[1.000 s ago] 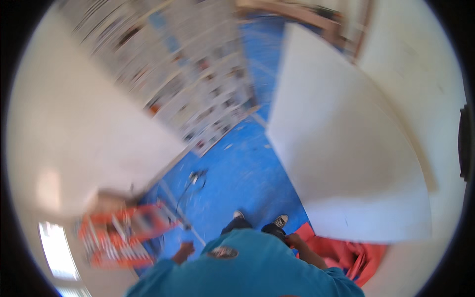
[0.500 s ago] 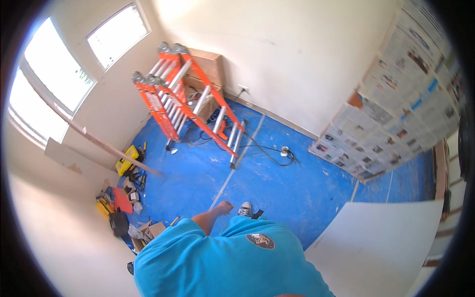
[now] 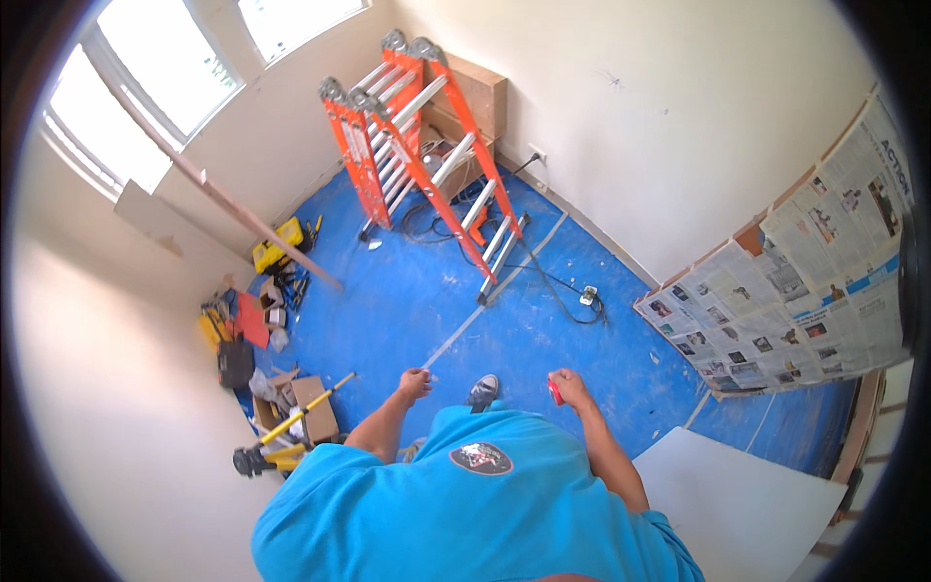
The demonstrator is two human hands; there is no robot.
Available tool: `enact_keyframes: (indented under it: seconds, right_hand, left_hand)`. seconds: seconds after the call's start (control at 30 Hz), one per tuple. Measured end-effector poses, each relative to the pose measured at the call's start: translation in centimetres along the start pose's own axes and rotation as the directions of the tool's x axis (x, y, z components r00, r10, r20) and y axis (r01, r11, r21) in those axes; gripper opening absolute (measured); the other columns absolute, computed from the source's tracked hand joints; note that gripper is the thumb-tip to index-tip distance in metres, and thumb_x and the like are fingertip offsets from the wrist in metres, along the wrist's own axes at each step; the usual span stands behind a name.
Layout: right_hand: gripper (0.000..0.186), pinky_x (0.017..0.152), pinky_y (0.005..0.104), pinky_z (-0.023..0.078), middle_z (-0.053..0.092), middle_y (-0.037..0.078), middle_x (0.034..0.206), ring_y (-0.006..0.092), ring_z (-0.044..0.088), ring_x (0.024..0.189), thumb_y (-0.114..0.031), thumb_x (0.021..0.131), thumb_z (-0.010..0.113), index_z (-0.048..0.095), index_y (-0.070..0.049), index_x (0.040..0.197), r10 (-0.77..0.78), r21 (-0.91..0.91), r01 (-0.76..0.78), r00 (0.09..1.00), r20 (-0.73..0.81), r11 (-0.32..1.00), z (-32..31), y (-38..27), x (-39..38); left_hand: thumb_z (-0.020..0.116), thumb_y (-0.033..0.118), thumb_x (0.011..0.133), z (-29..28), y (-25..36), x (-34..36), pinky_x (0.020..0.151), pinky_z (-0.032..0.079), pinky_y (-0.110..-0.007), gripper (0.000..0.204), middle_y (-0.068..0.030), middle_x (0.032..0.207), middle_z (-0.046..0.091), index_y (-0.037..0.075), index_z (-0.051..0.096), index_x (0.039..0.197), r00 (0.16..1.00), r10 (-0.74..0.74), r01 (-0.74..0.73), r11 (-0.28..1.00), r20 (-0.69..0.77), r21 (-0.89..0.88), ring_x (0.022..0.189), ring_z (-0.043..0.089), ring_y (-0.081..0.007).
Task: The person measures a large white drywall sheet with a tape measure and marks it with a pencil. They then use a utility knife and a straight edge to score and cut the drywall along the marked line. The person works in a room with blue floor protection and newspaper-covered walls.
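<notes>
Left hand: the left hand (image 3: 416, 384) is out in front of the body with fingers curled, beside the pale seam (image 3: 456, 335) in the floor; a small pale spot shows at the fingertips, but I cannot tell whether it is gripped.
Right hand: the right hand (image 3: 570, 387) is closed around a small red object (image 3: 555, 392).
Red object: in the right hand's fingers, over the blue floor covering (image 3: 388, 310), its kind too small to tell.
Shoe: one dark shoe (image 3: 482, 390) with a pale toe, between the hands in view.
Ladder: an orange ladder (image 3: 424, 184) with silver rungs, standing folded near the far corner.
Cable: a black cable (image 3: 558, 298) on the floor, by a pale outlet block (image 3: 589, 295).
Left wall: a yellow-handled tool (image 3: 301, 415) over a cardboard box (image 3: 318, 405).
Right side: a newspaper-covered panel (image 3: 776, 291) and a white board (image 3: 727, 504).
</notes>
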State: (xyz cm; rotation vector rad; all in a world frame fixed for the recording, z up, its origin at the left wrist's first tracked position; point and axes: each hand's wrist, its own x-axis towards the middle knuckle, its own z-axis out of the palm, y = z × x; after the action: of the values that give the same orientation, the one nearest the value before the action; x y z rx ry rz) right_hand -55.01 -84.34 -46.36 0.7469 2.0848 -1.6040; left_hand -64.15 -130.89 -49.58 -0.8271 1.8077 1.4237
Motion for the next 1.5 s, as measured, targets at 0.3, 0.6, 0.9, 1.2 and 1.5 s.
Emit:
enact_keyframes:
  seconds: [0.3,0.6,0.9,1.2,1.5]
  right_hand:
    - [0.024,0.067,0.04,0.054,0.071,0.006,0.084,0.0207,0.065,0.071,-0.031,0.102,0.068,0.073,-0.008,0.098,0.016,-0.742,0.219,0.955,0.296,0.634,-5.0,16.3,-4.7]
    - [0.023,0.067,0.0411,0.056,0.07,0.007,0.085,0.0231,0.066,0.073,-0.031,0.104,0.067,0.07,-0.007,0.101,0.61,-0.367,-0.51,0.753,0.246,0.778,-12.3,19.8,-12.1]
    - [0.025,0.068,0.042,0.059,0.07,0.009,0.089,0.0257,0.068,0.077,-0.032,0.106,0.066,0.065,-0.006,0.107,0.487,0.247,-0.623,0.754,0.441,0.742,-3.1,8.7,-6.8]
    - [0.042,0.078,0.0425,0.062,0.073,0.01,0.105,0.0238,0.073,0.098,-0.047,0.108,0.062,0.068,-0.008,0.122,0.175,-0.057,-0.172,0.809,0.562,0.983,18.9,-17.3,-3.5]
    - [0.068,0.086,0.0449,0.059,0.07,0.018,0.134,0.0272,0.072,0.114,-0.057,0.106,0.059,0.058,-0.003,0.146,0.152,-0.224,-0.047,0.864,0.479,0.974,30.0,-23.2,-1.6]
  left_hand:
    - [0.075,0.039,0.098,6.3,-18.1,-6.7,0.088,0.059,-0.043,0.045,-0.013,0.115,0.079,-0.001,0.078,0.118,0.997,0.064,-0.064,0.998,-0.049,0.013,0.1,0.073,-0.0227]
    - [0.077,0.043,0.094,2.6,-26.9,-17.1,0.089,0.059,-0.043,0.05,-0.0179,0.108,0.079,0.0,0.078,0.118,0.946,-0.039,0.043,0.999,-0.323,0.008,0.098,0.075,-0.0282]
    - [0.064,0.025,0.105,-1.5,-26.6,-18.0,0.058,0.057,-0.032,0.018,-0.0072,0.093,0.063,0.009,0.062,0.11,0.937,-0.302,0.089,0.697,-0.179,-0.712,0.075,0.067,-0.0201]
    - [0.064,0.053,0.105,-9.9,-2.6,-10.9,0.105,0.052,-0.051,0.063,-0.0159,0.141,0.061,0.009,0.052,0.149,0.955,0.179,-0.033,0.857,0.236,-0.514,0.126,0.061,-0.0321]
    - [0.065,0.042,0.106,-13.9,1.6,-5.5,0.095,0.059,-0.046,0.045,-0.0137,0.12,0.068,0.007,0.061,0.134,0.834,0.241,0.069,0.847,0.496,-0.527,0.111,0.069,-0.0322]
